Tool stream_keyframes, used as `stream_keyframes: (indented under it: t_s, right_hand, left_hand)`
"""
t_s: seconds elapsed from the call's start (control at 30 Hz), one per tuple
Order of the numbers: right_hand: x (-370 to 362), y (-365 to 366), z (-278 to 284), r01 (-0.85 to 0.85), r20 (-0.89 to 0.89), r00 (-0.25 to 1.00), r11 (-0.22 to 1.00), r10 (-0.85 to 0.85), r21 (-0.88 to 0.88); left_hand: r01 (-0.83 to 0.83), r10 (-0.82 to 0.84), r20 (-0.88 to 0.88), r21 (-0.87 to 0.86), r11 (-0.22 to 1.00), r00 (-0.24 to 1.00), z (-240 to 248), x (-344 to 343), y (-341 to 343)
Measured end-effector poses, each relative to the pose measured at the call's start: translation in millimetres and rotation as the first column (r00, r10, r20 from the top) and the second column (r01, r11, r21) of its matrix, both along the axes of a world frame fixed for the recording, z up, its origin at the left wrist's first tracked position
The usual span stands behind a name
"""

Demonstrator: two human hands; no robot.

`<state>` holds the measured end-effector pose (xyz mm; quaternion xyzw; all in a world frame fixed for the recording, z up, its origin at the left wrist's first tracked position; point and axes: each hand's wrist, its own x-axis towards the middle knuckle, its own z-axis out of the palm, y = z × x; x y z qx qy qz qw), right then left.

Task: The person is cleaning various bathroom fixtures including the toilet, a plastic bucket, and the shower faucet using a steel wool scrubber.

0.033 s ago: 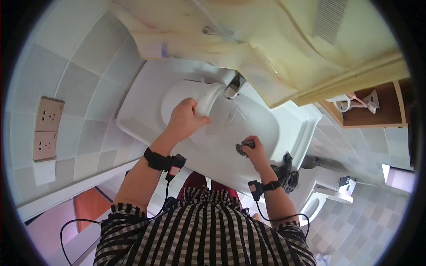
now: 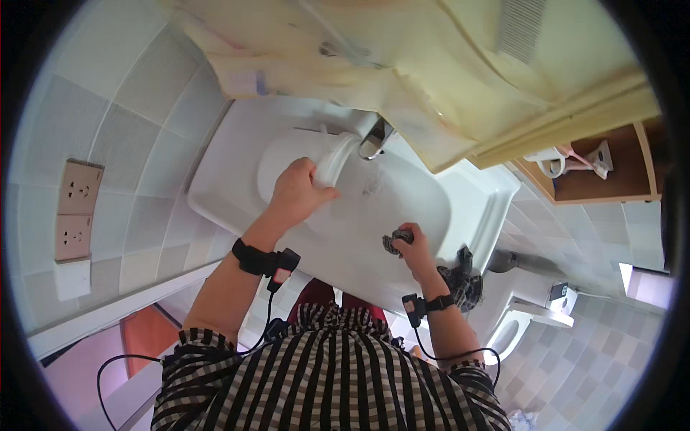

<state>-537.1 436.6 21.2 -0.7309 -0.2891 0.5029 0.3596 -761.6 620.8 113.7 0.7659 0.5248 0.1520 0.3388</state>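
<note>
- Our left hand (image 2: 296, 192) holds a tilted white bowl (image 2: 333, 164) at its fingertips.
- Our right hand (image 2: 417, 253) pinches a crumpled dark cloth (image 2: 392, 241) between its fingers.
- Below both hands' fingers lies the sink (image 2: 424, 194).

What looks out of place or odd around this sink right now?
Two things, mildly: a dark patterned cloth lies bunched at the right front corner of the sink, seemingly partly over the edge, and the yellowish translucent sheet above hangs creased and slack, its edge reaching the faucet in this view. No clear damage shows.
</note>
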Motion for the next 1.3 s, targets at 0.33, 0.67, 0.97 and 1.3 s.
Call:
stream_keyframes:
  t_s: [0.33,0.67,0.97,1.3]
  right_hand:
    - [16,-41,-15,-0.192,0.31,0.934,0.981,0.176,0.024]
    - [5,-30,-11,-0.398,0.372,0.855,0.917,0.363,0.02]
    - [8,64,-38,-0.372,0.227,0.87,0.885,0.437,-0.279]
    - [-26,141,-95,-0.471,0.361,0.738,0.818,0.571,-0.331]
  left_hand:
    - [0.004,0.023,-0.296,0.09,0.996,0.955,44,26,-11]
    - [0.012,0.111,-0.433,0.27,0.963,0.895,77,26,-28]
    - [-0.013,0.122,-0.41,0.26,0.966,0.904,79,1,-33]
    - [-0.039,0.113,-0.338,0.219,0.975,0.934,74,-37,-26]
